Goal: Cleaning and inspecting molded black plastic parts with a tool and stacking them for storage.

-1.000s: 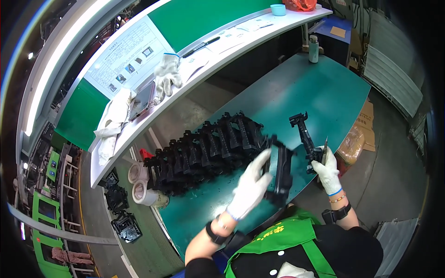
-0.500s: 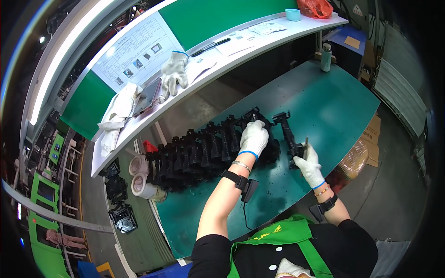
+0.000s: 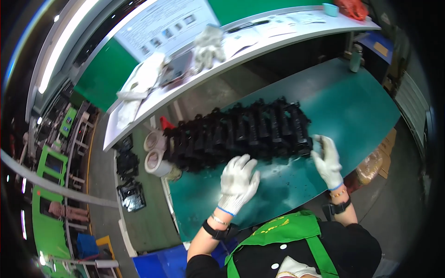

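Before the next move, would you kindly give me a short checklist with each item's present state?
1. Left hand free: ok, open and holding nothing visible.
2. Right hand clear of the row of black parts: cannot tell; its fingers are at the row's right end, but contact is unclear.
3. Both hands gloved: ok, in white.
4. Row supported by the green table: ok.
5. Bottle away from the parts: ok, standing toward the table's far end.
6. Every part undamaged: cannot tell, too blurred.

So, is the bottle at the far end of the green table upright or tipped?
Upright: the bottle stands on its base on the green table, with its cap at the top.
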The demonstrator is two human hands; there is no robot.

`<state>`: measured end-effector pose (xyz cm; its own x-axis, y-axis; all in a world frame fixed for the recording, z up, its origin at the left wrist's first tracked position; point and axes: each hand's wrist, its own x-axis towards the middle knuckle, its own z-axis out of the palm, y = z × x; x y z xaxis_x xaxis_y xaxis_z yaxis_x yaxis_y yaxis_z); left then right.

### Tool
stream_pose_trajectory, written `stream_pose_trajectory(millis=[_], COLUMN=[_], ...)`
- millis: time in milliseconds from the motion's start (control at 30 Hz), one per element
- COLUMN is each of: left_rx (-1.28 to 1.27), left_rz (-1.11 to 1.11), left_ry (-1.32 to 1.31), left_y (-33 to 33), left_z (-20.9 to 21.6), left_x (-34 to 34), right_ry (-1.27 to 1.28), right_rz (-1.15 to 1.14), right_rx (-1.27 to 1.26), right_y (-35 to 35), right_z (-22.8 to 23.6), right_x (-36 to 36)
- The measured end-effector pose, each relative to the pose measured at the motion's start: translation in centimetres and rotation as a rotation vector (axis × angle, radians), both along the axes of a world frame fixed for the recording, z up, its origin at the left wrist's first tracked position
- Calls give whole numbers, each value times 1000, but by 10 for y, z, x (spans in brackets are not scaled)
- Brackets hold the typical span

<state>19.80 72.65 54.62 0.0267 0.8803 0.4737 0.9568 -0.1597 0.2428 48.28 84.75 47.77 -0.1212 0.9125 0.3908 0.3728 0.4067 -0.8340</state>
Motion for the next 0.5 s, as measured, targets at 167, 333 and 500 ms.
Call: stream_pose_trajectory(millis=[167, 333, 500], left_rx=[-197, -254, -453], left_rz=[390, 762, 929], left_ry=[-205, -443, -155], left_y=[-103, -187, -259], left_z=[-42, -75, -60], left_x=[-54, -107, -163], right_ry=[2, -309, -526], right_rz=[168, 825, 1184], right_rx=[-150, 46, 261], right_y=[-61, -89, -116], right_z=[10, 25, 9], right_x=[-29, -124, -222])
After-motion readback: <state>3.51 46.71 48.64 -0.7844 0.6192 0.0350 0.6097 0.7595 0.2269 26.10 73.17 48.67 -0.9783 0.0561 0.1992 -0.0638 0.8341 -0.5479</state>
